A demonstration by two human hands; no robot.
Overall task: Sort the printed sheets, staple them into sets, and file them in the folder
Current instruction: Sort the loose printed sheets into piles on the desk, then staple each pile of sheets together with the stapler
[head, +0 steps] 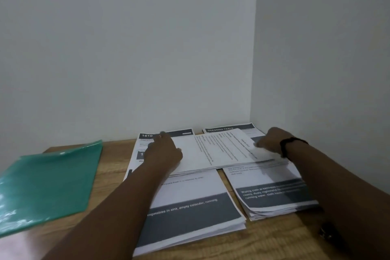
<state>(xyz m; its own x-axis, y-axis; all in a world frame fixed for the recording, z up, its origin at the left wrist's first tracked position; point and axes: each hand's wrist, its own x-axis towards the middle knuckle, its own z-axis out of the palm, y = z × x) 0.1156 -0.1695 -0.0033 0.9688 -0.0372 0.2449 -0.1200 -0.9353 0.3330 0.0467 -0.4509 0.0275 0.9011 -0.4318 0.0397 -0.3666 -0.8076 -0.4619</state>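
Two stacks of printed sheets lie side by side on the wooden table (263, 245): a left stack (196, 213) with a dark band of white text, and a right stack (272, 192) fanned at its near corner. Across both lies a thinner sideways bundle of sheets (219, 152). My left hand (164, 150) rests on the bundle's left end with fingers curled over it. My right hand (270, 141), with a dark band at the wrist, grips the bundle's right end. A green plastic folder (46, 183) lies shut at the left.
White walls meet in a corner right behind the stacks. A small dark object (326, 232) sits by my right forearm near the table's right side. Bare wood shows between the folder and the left stack.
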